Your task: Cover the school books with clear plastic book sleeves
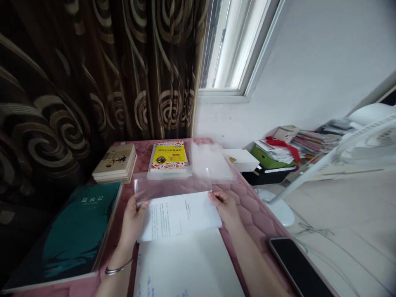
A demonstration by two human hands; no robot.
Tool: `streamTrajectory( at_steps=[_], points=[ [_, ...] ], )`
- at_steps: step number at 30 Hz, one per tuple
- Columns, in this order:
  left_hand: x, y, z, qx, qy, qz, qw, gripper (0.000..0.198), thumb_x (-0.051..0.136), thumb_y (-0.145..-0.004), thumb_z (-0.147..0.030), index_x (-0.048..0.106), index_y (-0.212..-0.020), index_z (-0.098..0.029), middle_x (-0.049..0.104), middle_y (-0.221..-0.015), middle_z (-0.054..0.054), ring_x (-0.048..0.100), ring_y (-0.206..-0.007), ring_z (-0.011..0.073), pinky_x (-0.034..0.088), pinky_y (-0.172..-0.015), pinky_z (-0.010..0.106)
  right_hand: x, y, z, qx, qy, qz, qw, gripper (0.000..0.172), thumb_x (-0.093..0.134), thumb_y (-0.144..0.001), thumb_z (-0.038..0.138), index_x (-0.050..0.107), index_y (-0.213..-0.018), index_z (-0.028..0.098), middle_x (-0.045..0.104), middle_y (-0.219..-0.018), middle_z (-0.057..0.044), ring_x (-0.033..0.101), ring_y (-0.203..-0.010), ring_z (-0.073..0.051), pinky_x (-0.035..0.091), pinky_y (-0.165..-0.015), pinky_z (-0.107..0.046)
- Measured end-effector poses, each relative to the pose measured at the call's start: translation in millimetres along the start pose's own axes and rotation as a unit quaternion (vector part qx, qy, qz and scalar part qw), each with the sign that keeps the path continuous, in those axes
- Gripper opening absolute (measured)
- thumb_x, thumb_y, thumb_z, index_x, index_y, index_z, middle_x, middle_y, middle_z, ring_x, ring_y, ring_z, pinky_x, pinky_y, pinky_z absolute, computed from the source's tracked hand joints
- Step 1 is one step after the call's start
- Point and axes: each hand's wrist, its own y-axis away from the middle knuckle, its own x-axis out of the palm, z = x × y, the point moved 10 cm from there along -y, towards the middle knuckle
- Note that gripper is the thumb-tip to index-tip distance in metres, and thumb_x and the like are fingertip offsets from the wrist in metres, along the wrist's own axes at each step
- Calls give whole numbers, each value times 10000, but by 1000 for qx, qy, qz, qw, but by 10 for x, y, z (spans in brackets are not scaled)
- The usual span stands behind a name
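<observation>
My left hand (133,218), with a bracelet (119,269) on the wrist, is closed on the left edge of a printed page (179,216). My right hand (227,210) pinches the page's top right corner between thumb and fingers. A clear plastic sheet (170,185) extends beyond the page's far edge; its left and right edges reach both hands. Whether it is attached to the page cannot be made out. Nearer to me, below the page, lies a white sheet (188,264) with blue handwriting along its left and bottom parts.
A teal book (77,231) and a stack of tan books (116,161) lie left. Behind are a yellow book (170,156) and clear plastic sleeves (212,161). A phone (300,266) sits at the pink padded surface's (247,210) right edge. A fan (297,181) stands beyond.
</observation>
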Motion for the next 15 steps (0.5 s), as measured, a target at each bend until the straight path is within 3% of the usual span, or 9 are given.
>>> streamTrajectory(
  at_steps=[6,15],
  points=[
    [-26,5,-12,3,-7,-12,1000,412,641,-752,-430,599,-1080,-183,691,-1100,100,637,-1037,249,472,-935,381,-28,-15,-21,0,18,-18,1000,372,677,-655,566,667,-640,194,613,-596,-14,533,-567,-174,407,-527,-287],
    [-1,4,31,3,-5,-4,1000,389,632,-774,-415,598,-1089,-189,700,-1059,84,651,-979,231,486,-900,369,32,13,-7,52,29,95,994,386,685,-631,537,719,-662,153,664,-645,-48,579,-628,-200,429,-551,-293]
  ],
)
